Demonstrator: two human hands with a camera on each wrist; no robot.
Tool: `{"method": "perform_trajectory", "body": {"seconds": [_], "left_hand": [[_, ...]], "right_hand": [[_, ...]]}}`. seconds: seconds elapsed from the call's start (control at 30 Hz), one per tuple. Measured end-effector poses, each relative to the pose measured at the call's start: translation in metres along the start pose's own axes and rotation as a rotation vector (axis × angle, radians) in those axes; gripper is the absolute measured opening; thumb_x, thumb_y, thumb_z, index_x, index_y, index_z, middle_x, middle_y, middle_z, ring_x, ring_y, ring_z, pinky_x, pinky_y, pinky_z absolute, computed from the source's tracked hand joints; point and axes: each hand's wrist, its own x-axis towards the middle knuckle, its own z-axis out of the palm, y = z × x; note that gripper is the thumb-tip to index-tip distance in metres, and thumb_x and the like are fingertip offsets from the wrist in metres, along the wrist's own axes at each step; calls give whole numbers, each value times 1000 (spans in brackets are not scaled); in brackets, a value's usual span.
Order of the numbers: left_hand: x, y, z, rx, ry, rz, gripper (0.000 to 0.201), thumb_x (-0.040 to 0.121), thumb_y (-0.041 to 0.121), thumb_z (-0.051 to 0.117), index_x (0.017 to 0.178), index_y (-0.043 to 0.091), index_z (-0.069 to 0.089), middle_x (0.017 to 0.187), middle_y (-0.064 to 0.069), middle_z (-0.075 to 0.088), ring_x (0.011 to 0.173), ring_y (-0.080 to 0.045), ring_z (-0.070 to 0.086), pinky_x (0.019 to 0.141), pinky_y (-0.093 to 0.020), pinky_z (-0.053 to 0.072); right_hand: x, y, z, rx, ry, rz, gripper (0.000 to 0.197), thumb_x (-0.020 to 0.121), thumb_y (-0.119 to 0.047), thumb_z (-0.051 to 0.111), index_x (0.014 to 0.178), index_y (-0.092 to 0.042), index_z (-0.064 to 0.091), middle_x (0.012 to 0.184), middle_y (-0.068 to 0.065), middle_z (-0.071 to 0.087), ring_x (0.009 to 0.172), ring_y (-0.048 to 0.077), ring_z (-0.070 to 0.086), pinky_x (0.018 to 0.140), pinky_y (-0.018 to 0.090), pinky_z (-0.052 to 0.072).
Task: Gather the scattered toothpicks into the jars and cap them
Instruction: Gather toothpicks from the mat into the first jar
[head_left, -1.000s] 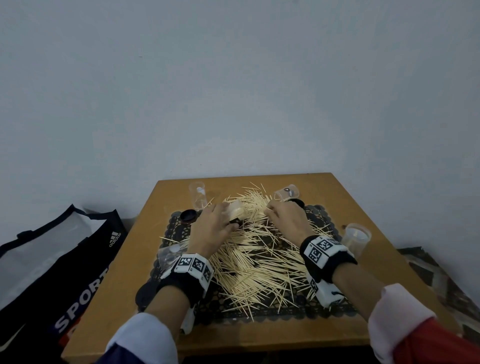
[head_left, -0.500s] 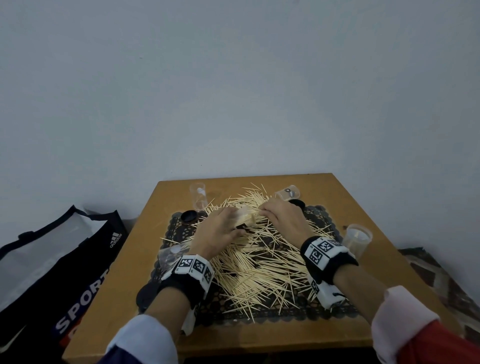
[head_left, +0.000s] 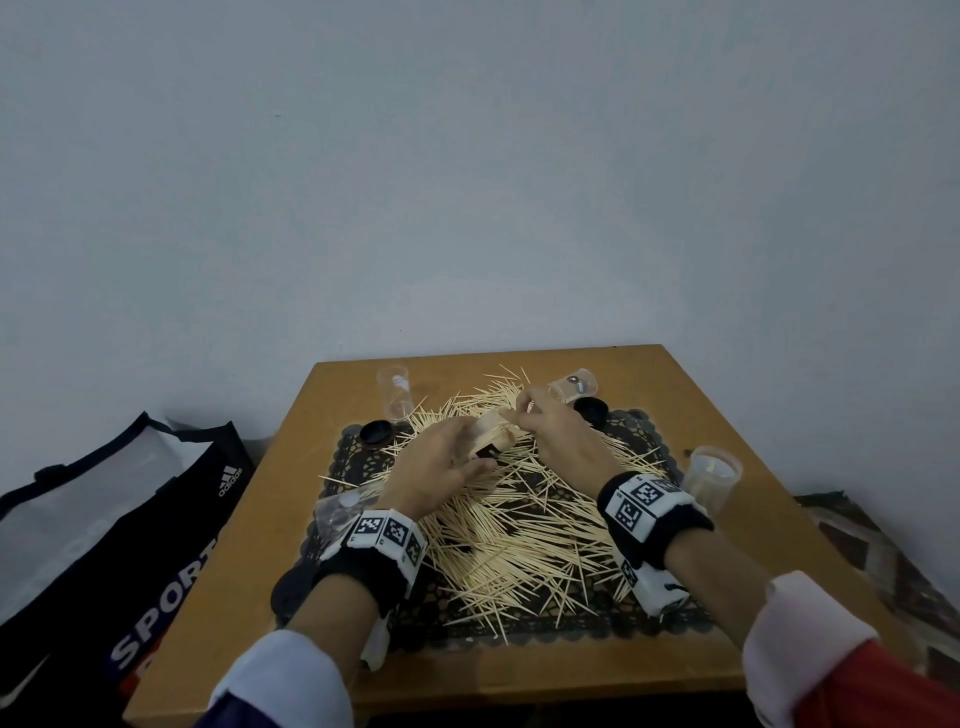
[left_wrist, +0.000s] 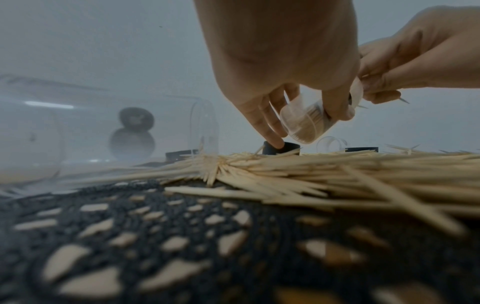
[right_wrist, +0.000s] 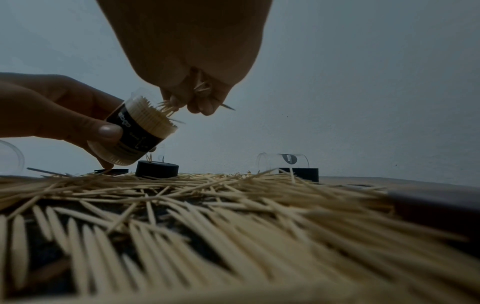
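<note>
Scattered toothpicks (head_left: 524, 525) cover a black lace mat (head_left: 358, 457) on the wooden table (head_left: 519, 670). My left hand (head_left: 441, 462) grips a clear jar (right_wrist: 140, 133) with a black label, tilted and nearly full of toothpicks, a little above the pile. My right hand (head_left: 556, 431) pinches a small bundle of toothpicks (right_wrist: 168, 108) with its tips at the jar's open mouth. In the left wrist view the jar (left_wrist: 309, 123) sits between thumb and fingers, and the right hand (left_wrist: 415, 63) meets it from the right.
An empty clear jar (head_left: 396, 392) stands at the back left, another (head_left: 574, 387) lies on its side at the back right, a third (head_left: 710, 478) stands at the right edge. One more lies by my left wrist (head_left: 337, 512). Black caps (head_left: 375, 432) (head_left: 592, 409) sit on the mat. A sports bag (head_left: 119, 525) is on the floor, left.
Both hands have come together and risen slightly above the pile. The right hand has brought its pinched toothpicks to the mouth of the jar held in the left hand.
</note>
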Motion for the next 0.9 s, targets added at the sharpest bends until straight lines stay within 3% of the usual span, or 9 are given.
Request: {"method": "perform_trajectory", "body": {"seconds": [0.13, 0.23, 0.3, 0.47, 0.57, 0.63, 0.7, 0.83, 0.9], "left_hand": [[0, 1, 0, -12, -35, 11, 68, 80, 52, 71, 133, 14, 52, 116, 1, 61, 99, -15, 57, 86, -34, 50], [-1, 4, -1, -27, -71, 43, 65, 81, 48, 73, 133, 15, 53, 115, 1, 63, 95, -15, 59, 81, -29, 51], [-2, 5, 0, -45, -76, 53, 62, 81, 46, 74, 132, 15, 54, 113, 1, 63, 93, -14, 60, 78, -26, 51], [-2, 6, -1, -90, -54, 38, 63, 80, 44, 75, 132, 14, 54, 113, 2, 63, 94, -14, 60, 79, -27, 51], [-2, 5, 0, -92, -48, 35, 66, 80, 46, 75, 133, 13, 53, 115, 1, 64, 97, -14, 60, 84, -31, 52], [-2, 6, 0, -92, -43, 28, 68, 79, 48, 75, 133, 13, 53, 116, 1, 64, 99, -15, 60, 86, -34, 52], [-1, 6, -1, -88, -25, 16, 68, 79, 49, 75, 133, 13, 53, 117, 1, 63, 101, -16, 59, 87, -35, 51], [-2, 8, -2, -45, 38, 18, 66, 83, 48, 71, 134, 10, 52, 119, -2, 62, 102, -16, 57, 85, -29, 46], [-3, 8, -3, -27, 70, 10, 66, 84, 49, 68, 135, 10, 51, 121, -2, 62, 105, -17, 57, 85, -28, 45]], "right_hand": [[0, -4, -4, 52, 91, -40, 24, 88, 4, 59, 108, -3, 69, 100, 6, 62, 81, 19, 60, 71, 27, 52], [-1, -4, -8, 91, 185, -29, 8, 86, -1, 65, 90, -6, 68, 91, 3, 67, 80, 16, 62, 72, 28, 51], [-1, -3, -7, 111, 205, -30, 7, 86, 0, 65, 85, -6, 68, 89, 2, 66, 79, 15, 61, 73, 30, 51], [0, 0, -2, 110, 181, -59, 29, 84, 13, 58, 106, -4, 68, 104, 7, 67, 93, 19, 64, 83, 35, 54], [0, 2, 1, 155, 91, -52, 58, 79, 22, 49, 127, -10, 58, 118, 7, 63, 103, 19, 62, 89, 35, 54], [-1, 0, 1, 156, 47, -48, 63, 83, 19, 45, 136, -15, 51, 125, 5, 60, 107, 19, 61, 89, 36, 54], [-1, -3, -1, 118, 34, -7, 58, 90, 10, 45, 141, -18, 45, 130, 5, 57, 99, 21, 62, 81, 39, 54], [-1, -9, -4, 104, -6, 167, 61, 95, -3, 43, 152, -18, 25, 144, 6, 43, 66, 9, 52, 60, 21, 44], [-1, -7, -3, 110, -63, 251, 68, 95, -7, 43, 155, -18, 13, 152, 6, 33, 65, 7, 52, 59, 22, 43]]}}
